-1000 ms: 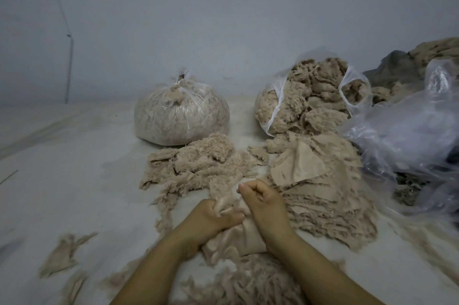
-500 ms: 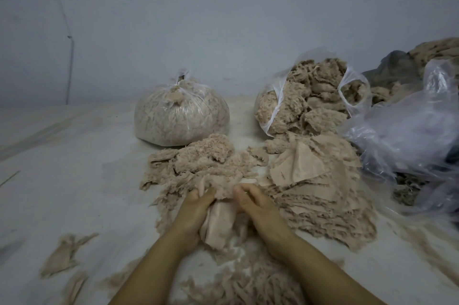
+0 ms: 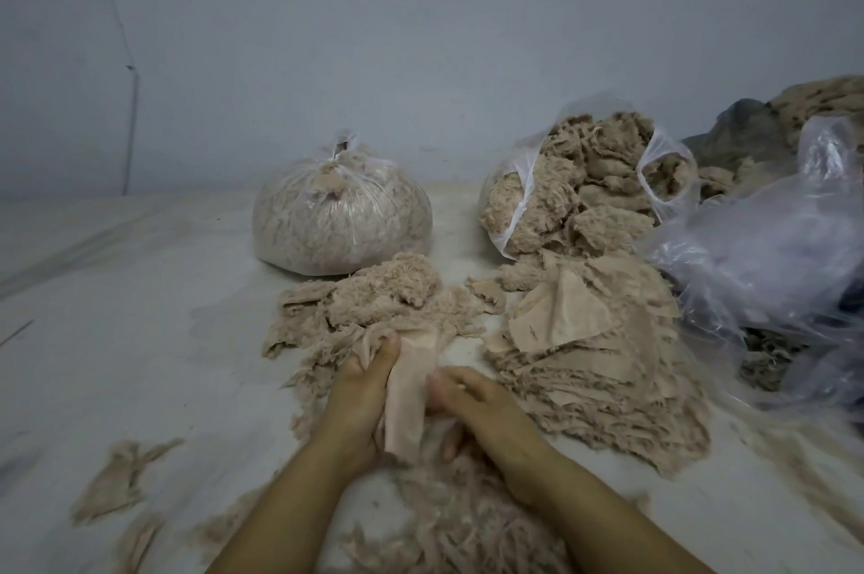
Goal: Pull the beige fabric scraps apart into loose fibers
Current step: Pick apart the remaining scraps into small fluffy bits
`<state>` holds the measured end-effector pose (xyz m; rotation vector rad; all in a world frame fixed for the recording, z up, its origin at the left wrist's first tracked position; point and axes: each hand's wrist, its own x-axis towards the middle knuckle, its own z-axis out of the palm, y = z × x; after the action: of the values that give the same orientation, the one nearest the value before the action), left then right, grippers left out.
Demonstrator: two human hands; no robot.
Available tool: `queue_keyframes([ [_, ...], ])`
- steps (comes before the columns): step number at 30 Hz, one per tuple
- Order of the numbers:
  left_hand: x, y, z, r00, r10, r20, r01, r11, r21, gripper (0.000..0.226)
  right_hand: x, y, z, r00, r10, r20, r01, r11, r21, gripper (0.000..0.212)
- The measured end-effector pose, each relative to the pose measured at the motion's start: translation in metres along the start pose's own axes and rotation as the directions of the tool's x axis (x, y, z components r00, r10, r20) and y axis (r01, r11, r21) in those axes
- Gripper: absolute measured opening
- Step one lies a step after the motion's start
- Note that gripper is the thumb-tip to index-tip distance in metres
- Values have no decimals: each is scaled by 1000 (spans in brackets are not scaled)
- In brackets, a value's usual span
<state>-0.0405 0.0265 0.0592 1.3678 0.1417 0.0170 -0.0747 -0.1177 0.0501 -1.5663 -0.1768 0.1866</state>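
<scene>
A beige fabric scrap [image 3: 409, 391] hangs upright between my two hands. My left hand [image 3: 357, 396] grips its upper left edge, fingers curled into the cloth. My right hand [image 3: 472, 410] pinches the scrap's right edge with the fingertips, a little lower. A flat stack of uncut beige scraps [image 3: 589, 354] lies just right of my hands. A fluffy heap of pulled fibers [image 3: 374, 297] lies beyond them, and more loose fibers [image 3: 458, 522] spread under my forearms.
A tied clear bag of fibers [image 3: 341, 218] stands at the back centre. An open bag of fibers [image 3: 584, 185] sits to its right. Crumpled clear plastic [image 3: 766, 246] fills the right side. Small scraps [image 3: 121, 480] lie at the lower left. A wall rises behind.
My left hand has moved up to the scrap's top edge. My right hand has slid back toward me along the scrap's right side, and the scrap now hangs more stretched lengthwise.
</scene>
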Motion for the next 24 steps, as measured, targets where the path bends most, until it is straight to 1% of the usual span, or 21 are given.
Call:
queue_keyframes([
  [1,1,0,0,999,8,-45,-6,1000,27,34,-2,0,5,994,14,106,-16,1000,19,23],
  [2,3,0,0,995,24,-99,-20,999,46,34,-3,1,8,986,18,168,-21,1000,16,12],
  [3,6,-1,-2,987,45,-151,-39,998,44,33,-3,1,9,982,23,188,-24,1000,-1,5],
  [5,12,0,-8,968,70,-243,-65,997,32,36,-1,3,7,986,41,162,-37,999,-28,28],
  [6,15,0,-10,958,73,-278,-68,997,25,36,0,3,4,988,53,144,-49,998,-29,31],
  [8,18,1,-17,941,81,-327,-93,995,-22,30,0,3,-2,988,49,148,-42,998,-53,23],
  [10,20,3,-21,930,76,-360,-116,989,-90,26,-3,4,-5,980,66,187,-43,991,-126,14],
  [12,21,6,-22,924,81,-373,-120,989,-83,26,-3,6,-5,977,74,200,-38,983,-179,12],
  [13,19,6,-22,929,93,-359,-116,992,-42,29,-3,3,-4,983,66,172,-35,983,-180,15],
  [15,13,4,-18,956,138,-260,-121,989,81,34,-1,-2,-2,998,26,51,-17,985,-173,37],
  [16,8,2,-13,972,169,-161,-146,979,145,36,1,-3,-1,1000,-3,-21,-1,982,-189,47],
  [17,3,0,-8,981,194,-28,-185,963,197,36,2,-3,0,996,-35,-81,16,976,-216,54],
  [18,-2,-2,-3,972,205,113,-226,948,222,33,4,-2,0,990,-72,-122,44,974,-224,55],
  [19,-5,-4,1,951,212,227,-265,935,235,29,5,-2,0,981,-113,-158,78,975,-209,48],
  [20,-8,-5,5,929,227,291,-305,916,259,27,7,-1,1,968,-155,-198,123,979,-164,35],
  [21,-9,-6,7,917,244,315,-341,890,302,25,9,0,1,950,-186,-250,163,980,-113,30],
  [23,-7,-6,7,917,255,305,-365,845,390,24,13,3,0,912,-202,-358,204,978,-32,36],
  [24,-5,-5,7,925,246,288,-353,837,418,25,15,4,0,892,-216,-398,224,974,-28,37],
])
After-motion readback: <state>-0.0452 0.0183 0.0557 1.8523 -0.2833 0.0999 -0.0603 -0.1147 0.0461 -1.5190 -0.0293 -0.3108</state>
